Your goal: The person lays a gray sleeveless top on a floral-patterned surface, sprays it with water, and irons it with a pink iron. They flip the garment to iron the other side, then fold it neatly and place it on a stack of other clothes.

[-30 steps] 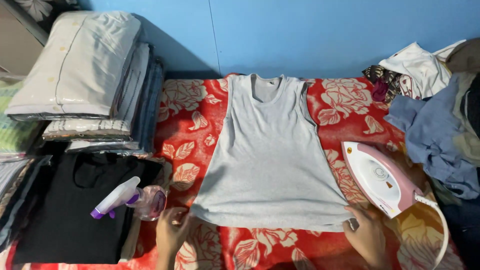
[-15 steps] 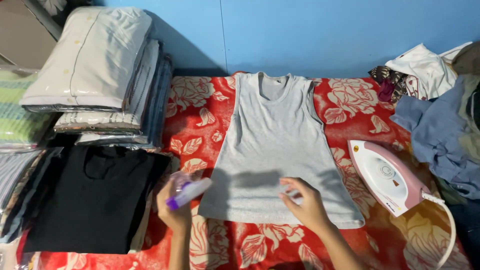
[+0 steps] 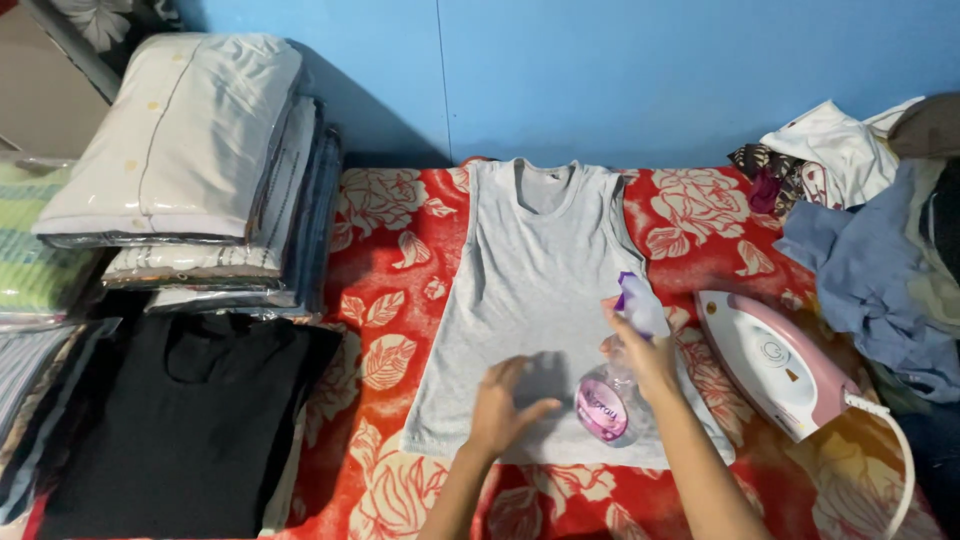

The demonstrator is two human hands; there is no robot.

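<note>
A grey sleeveless shirt [image 3: 545,270] lies flat on a red flowered blanket [image 3: 385,300], neck toward the blue wall. My right hand [image 3: 640,355] grips a clear spray bottle [image 3: 612,395] with a purple trigger head, held over the lower right part of the shirt. Beside it, my left hand [image 3: 500,410] hovers over the shirt's lower middle with fingers spread and nothing in it.
A pink and white iron [image 3: 775,365] rests on the blanket at the right, its cord [image 3: 895,450] looping off. A heap of loose clothes [image 3: 870,230] lies far right. Wrapped folded clothes [image 3: 190,160] are stacked at left, above a black folded garment [image 3: 170,420].
The spray bottle has passed from my left hand to my right hand and now sits over the shirt. My left hand has moved right onto the shirt's lower middle.
</note>
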